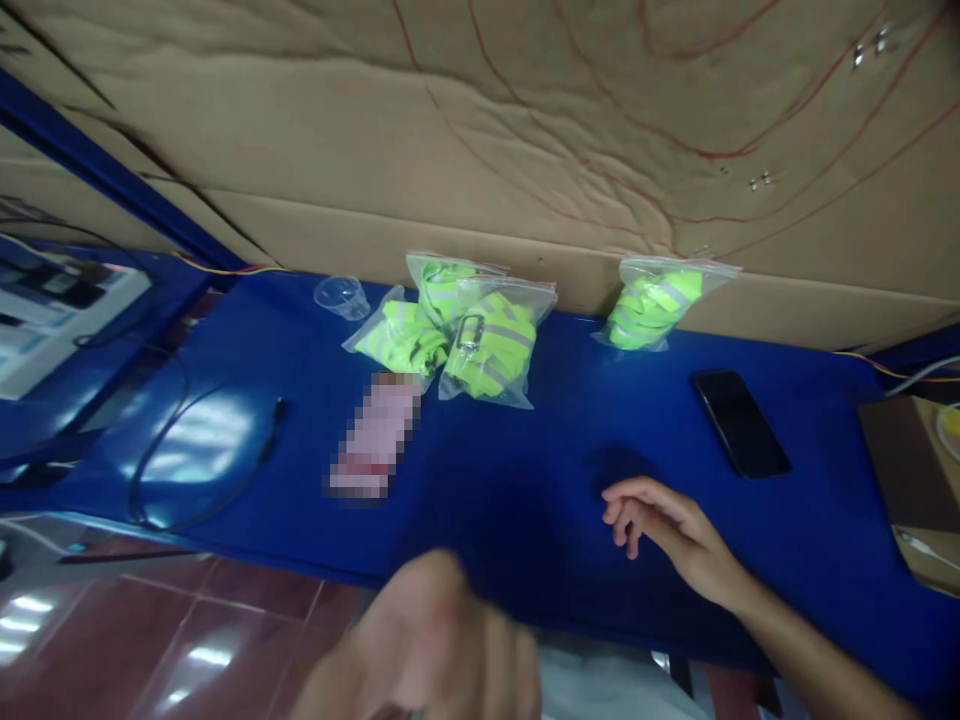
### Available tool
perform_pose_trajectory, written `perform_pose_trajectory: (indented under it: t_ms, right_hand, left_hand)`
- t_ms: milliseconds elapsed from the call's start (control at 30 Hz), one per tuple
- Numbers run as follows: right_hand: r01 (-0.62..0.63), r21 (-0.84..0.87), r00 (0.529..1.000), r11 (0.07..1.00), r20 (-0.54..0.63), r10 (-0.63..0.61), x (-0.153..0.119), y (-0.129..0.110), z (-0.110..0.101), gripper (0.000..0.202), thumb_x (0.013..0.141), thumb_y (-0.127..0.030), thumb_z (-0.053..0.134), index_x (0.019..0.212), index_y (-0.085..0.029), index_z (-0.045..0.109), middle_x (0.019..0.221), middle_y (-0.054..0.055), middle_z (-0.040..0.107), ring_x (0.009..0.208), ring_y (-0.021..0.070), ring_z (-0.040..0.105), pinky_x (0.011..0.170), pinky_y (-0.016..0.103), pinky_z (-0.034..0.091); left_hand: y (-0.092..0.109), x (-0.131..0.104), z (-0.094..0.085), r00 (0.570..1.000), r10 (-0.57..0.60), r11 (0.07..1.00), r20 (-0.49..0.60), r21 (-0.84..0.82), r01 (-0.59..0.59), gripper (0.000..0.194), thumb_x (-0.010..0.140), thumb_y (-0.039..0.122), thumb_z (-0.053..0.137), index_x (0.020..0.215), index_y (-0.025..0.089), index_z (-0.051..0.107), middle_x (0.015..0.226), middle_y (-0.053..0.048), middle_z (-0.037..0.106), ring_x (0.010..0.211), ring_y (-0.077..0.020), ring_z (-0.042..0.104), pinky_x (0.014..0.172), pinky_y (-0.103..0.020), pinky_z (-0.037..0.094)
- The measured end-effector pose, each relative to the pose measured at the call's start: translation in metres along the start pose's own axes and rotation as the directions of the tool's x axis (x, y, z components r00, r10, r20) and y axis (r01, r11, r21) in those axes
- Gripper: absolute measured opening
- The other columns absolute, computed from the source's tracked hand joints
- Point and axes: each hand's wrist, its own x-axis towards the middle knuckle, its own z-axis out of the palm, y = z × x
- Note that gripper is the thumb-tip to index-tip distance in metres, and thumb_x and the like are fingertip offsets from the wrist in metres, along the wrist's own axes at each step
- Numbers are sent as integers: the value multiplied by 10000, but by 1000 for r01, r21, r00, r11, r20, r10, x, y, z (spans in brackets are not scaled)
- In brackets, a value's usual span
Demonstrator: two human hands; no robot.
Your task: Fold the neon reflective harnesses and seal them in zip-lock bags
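My left hand point(442, 640) is close to the camera at the bottom middle, in front of the table's near edge. It is blurred, with the fingers curled in, and what they hold, if anything, is hidden. Over the blue table point(525, 500), my right hand point(660, 525) hangs with its fingers loosely bent and apart, holding nothing. A black phone point(741, 424) lies beyond it to the right. Clear bags of yellow-green reflective straps stand at the back: a front bag point(495, 345) with a buckle, a left bag point(405, 335), a rear bag point(446, 285) and a separate right bag point(652, 305).
A pixelated pink flat item point(379, 435) lies left of centre. Behind it is a clear plastic cup point(341, 296). A black cable point(191, 510) loops at the left. A cardboard box point(907, 470) sits at the right edge. Cardboard panelling point(337, 150) rises along the back.
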Motion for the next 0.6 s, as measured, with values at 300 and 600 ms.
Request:
perform_pose_trajectory:
  t_ms: [300, 600]
  right_hand:
    - [138, -314, 990, 939, 36, -133, -3, 15, 1, 300, 1136, -359, 329, 1091, -209, 585, 559, -80, 490, 537, 92, 599, 584, 201, 495]
    - [257, -334, 958, 907, 213, -193, 7, -3, 3, 434, 1122, -456, 305, 1095, -187, 644, 672, 0, 619, 604, 118, 605, 628, 237, 480]
  left_hand:
    - [-32, 14, -44, 897, -425, 616, -126, 686, 388, 487, 1090, 489, 397, 721, 176, 446, 625, 31, 439, 559, -78, 386, 569, -227, 288]
    - [-45, 46, -50, 887, -114, 369, 447, 848, -380, 617, 1088, 570, 311, 677, 175, 548, 704, -18, 631, 682, -123, 577, 694, -301, 408]
